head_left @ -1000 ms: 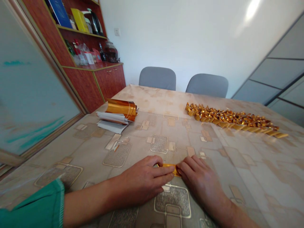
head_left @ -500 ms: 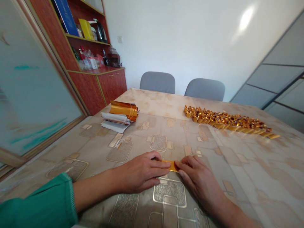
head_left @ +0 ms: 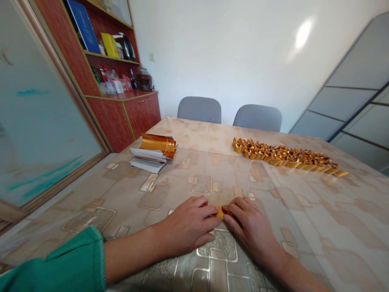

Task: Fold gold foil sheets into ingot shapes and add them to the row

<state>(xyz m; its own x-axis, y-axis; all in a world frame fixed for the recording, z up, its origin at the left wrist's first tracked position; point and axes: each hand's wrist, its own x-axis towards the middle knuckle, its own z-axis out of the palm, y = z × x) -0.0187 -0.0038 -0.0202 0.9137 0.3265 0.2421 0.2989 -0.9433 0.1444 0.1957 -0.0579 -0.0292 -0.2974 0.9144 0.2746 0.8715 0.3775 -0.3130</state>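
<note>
My left hand (head_left: 190, 225) and my right hand (head_left: 249, 226) rest on the patterned table (head_left: 127, 194) near its front edge, fingertips meeting. Between them lies a small folded piece of gold paper (head_left: 220, 211), mostly covered; both hands pinch and press it against the tabletop. Only a short orange-gold strip shows between the thumbs. A green sleeve covers my left forearm.
A long row of folded gold paper pieces (head_left: 282, 156) lies at the far right of the table. A curled stack of gold and white sheets (head_left: 153, 149) sits at the far left. Two grey chairs (head_left: 199, 109) stand behind; a wooden cabinet (head_left: 121, 109) stands left.
The hands have drawn closer together over the gold paper, hiding more of it. The camera view has tilted slightly upward.
</note>
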